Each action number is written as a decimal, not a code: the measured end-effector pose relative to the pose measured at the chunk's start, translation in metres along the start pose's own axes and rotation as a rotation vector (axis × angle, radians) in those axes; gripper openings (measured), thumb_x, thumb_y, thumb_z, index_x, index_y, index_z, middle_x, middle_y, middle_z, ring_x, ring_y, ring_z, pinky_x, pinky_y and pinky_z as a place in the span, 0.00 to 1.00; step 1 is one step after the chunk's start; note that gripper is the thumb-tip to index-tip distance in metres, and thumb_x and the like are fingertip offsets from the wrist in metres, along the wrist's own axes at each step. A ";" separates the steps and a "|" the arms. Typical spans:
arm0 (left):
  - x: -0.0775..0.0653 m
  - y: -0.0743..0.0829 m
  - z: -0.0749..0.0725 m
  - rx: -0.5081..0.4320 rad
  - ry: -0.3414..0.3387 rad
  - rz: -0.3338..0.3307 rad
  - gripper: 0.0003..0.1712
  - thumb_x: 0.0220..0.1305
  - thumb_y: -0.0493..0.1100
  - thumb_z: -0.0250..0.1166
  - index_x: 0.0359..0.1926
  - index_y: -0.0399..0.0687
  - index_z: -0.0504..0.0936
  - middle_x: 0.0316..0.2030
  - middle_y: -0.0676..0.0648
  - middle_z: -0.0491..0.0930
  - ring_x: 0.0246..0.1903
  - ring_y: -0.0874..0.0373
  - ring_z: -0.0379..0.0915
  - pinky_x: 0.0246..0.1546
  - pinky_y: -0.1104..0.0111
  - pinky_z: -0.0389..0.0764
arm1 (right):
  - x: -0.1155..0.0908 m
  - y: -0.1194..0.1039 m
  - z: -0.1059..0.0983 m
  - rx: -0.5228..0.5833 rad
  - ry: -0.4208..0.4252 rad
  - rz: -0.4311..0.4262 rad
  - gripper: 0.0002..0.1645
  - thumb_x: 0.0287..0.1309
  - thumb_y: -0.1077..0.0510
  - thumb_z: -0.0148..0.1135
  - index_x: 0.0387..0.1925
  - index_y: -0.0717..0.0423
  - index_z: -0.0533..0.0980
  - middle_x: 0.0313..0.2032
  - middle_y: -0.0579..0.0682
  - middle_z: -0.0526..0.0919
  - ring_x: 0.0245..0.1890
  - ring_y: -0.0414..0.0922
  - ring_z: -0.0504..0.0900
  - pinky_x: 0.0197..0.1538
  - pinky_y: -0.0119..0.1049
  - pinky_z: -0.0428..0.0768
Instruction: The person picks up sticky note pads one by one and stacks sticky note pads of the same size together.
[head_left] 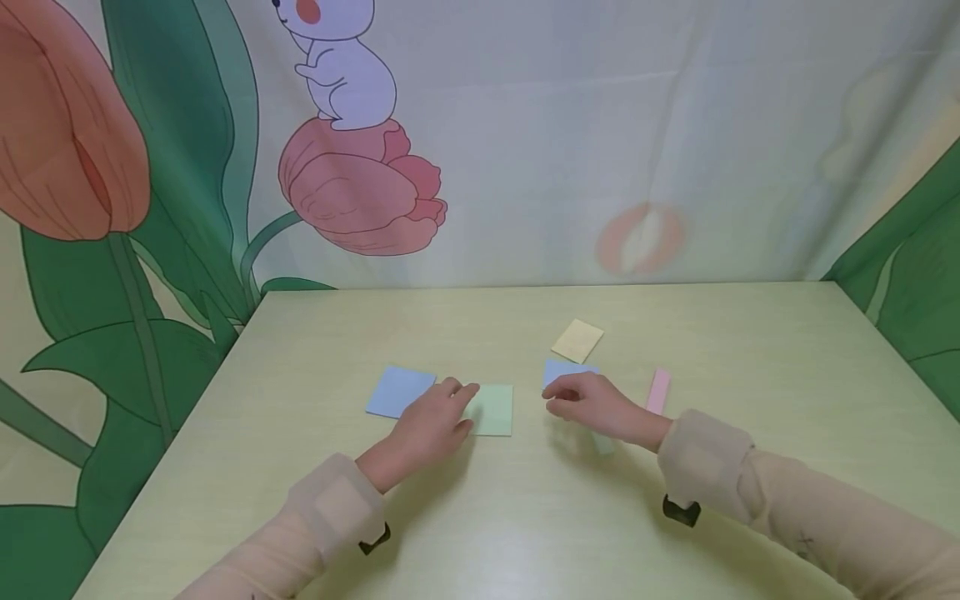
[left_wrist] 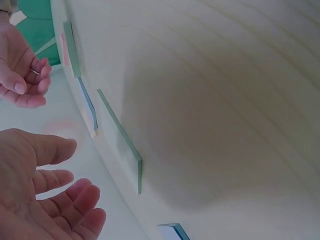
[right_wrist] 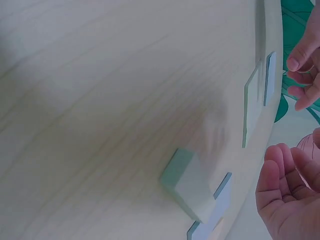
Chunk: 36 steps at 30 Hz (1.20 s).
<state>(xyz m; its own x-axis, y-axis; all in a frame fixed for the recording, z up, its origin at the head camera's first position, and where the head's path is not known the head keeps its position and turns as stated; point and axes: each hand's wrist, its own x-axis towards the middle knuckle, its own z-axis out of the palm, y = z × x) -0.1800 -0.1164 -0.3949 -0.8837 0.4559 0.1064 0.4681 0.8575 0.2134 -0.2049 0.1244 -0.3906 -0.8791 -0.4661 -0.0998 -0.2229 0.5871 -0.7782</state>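
My left hand (head_left: 431, 421) hovers between a blue square pad of sticky notes (head_left: 397, 392) and a light green square pad (head_left: 493, 410), overlapping both in the head view. Its fingers are loosely bent with nothing between them, as the left wrist view of that hand (left_wrist: 55, 190) shows. My right hand (head_left: 600, 406) is above a second blue pad (head_left: 568, 368) and a small thick green pad (right_wrist: 186, 182), partly covering both in the head view. Loosely curled fingers and an empty palm show on this hand (right_wrist: 290, 187) in the right wrist view.
A pale yellow pad (head_left: 578, 341) lies behind the right-hand blue pad. To the right of my right hand is a narrow pink strip pad (head_left: 657, 390), partly behind the wrist. The wooden table (head_left: 465, 517) ends at a printed curtain (head_left: 525, 183) with flowers and leaves.
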 end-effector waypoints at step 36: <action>0.011 -0.007 0.006 -0.100 -0.143 -0.274 0.21 0.55 0.40 0.58 0.47 0.31 0.70 0.36 0.39 0.75 0.32 0.53 0.69 0.31 0.64 0.72 | 0.024 -0.011 0.020 0.336 -0.014 0.270 0.17 0.57 0.59 0.52 0.44 0.67 0.73 0.34 0.58 0.78 0.26 0.42 0.76 0.33 0.33 0.78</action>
<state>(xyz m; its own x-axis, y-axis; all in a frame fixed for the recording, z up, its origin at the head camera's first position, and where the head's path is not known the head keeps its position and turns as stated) -0.1934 -0.1156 -0.4013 -0.9635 0.2466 -0.1041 0.2041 0.9285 0.3101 -0.2153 0.0938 -0.3973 -0.8808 -0.3352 -0.3344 0.1664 0.4421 -0.8814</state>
